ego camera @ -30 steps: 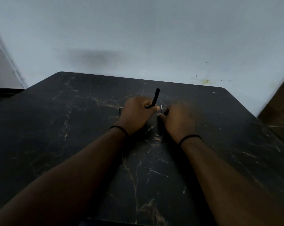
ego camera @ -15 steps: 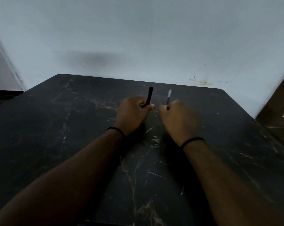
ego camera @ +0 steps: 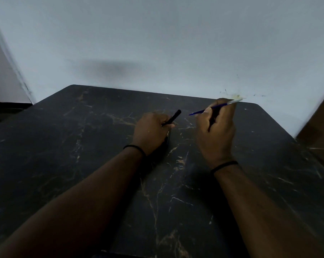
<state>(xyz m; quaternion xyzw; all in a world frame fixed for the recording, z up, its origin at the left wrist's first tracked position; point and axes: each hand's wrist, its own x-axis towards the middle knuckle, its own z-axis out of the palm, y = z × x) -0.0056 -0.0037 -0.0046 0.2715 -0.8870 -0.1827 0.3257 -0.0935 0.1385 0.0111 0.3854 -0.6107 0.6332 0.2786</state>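
My left hand (ego camera: 151,131) rests on the black marble table (ego camera: 83,146) and grips a black pen body (ego camera: 173,117), whose end sticks up and to the right above the thumb. My right hand (ego camera: 216,131) is raised a little to the right of it and pinches a thin blue refill (ego camera: 204,110) with a pale, whitish end near the far table edge. The refill lies roughly level, its blue tip pointing left toward the pen body, with a gap between them. Both wrists wear a thin black band.
A pale wall (ego camera: 157,43) stands right behind the table's far edge, with a yellowish stain at the right. A brown wooden surface (ego camera: 321,131) borders the table on the right. A dark ledge (ego camera: 6,107) shows at far left.
My right hand has pulled away to the right and lifted, drawing the blue refill out from beside the black pen body and turning it level. My left hand has barely moved.
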